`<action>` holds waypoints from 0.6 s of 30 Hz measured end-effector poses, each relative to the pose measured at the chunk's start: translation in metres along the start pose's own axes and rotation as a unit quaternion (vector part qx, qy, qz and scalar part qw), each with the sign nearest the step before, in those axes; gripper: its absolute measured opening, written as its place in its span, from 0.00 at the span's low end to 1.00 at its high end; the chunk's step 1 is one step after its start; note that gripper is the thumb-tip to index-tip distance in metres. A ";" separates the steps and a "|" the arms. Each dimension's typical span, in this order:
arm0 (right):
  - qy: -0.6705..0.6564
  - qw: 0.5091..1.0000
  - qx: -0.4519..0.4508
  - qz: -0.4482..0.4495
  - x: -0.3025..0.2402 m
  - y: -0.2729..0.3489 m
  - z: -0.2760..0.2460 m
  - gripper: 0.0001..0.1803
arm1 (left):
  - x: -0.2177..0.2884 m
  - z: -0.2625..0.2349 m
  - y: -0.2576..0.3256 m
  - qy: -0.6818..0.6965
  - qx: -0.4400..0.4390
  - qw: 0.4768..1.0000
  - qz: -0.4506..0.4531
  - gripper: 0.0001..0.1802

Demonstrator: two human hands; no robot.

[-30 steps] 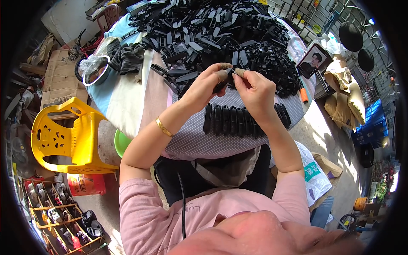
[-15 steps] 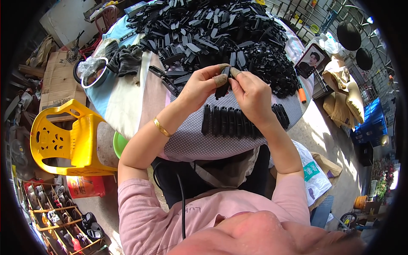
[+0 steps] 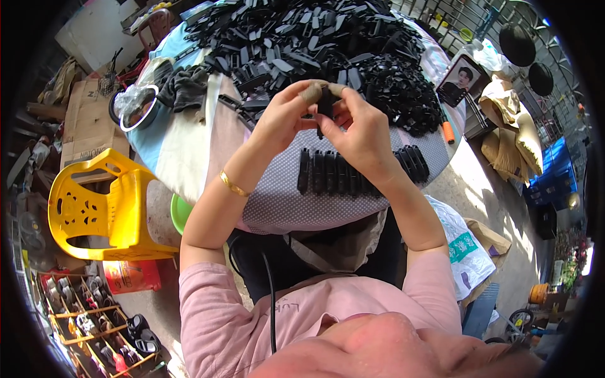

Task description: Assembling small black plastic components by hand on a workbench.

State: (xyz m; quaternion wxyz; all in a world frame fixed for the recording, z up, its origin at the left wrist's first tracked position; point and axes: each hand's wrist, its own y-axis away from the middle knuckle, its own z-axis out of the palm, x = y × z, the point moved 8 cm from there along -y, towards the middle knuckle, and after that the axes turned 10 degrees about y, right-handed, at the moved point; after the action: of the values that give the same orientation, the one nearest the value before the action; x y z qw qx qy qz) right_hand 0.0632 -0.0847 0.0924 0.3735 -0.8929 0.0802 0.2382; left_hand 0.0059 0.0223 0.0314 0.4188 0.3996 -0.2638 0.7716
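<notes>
Above the near part of the table, both hands hold one narrow black plastic piece [image 3: 326,106] upright between them. My left hand [image 3: 283,118] pinches it from the left, and my right hand [image 3: 359,129] closes on its other side. Tan covers wrap some fingertips. The fingers hide much of the piece, so its exact kind cannot be made out. Below the hands, similar black plastic pieces [image 3: 333,173] stand side by side in a row, partly covered by my right forearm. Beyond the hands spreads a big heap of loose black parts [image 3: 309,41].
The round table bears a patterned cloth [image 3: 271,211]. Dark gloves [image 3: 184,89] and a white-rimmed bowl [image 3: 146,113] lie at left. An orange-handled tool [image 3: 448,132] and a propped screen [image 3: 462,82] stand at right. A yellow chair [image 3: 120,217] is beside the table.
Both hands have shifted slightly left and away from me with the black piece. It has been turned, and the right fingers now curl more around it.
</notes>
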 end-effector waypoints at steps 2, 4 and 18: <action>-0.007 1.000 0.008 0.002 -0.009 -0.002 0.001 0.21 | 0.009 -0.008 -0.005 -0.042 -0.002 0.999 -0.021 0.24; -0.034 0.999 -0.037 0.010 -0.018 -0.005 0.009 0.23 | 0.014 -0.027 -0.009 -0.093 0.024 0.994 -0.048 0.29; 0.236 0.913 -0.304 -0.138 -0.048 0.047 0.101 0.14 | 0.024 -0.032 0.009 -0.803 0.056 0.592 -0.041 0.28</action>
State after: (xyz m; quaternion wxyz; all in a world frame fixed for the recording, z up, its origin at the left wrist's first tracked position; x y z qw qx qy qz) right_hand -0.0311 -0.0485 0.0246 0.0836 -0.9957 -0.0340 -0.0205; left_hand -0.0219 0.0517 0.0337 0.0457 0.8904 -0.4327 0.1335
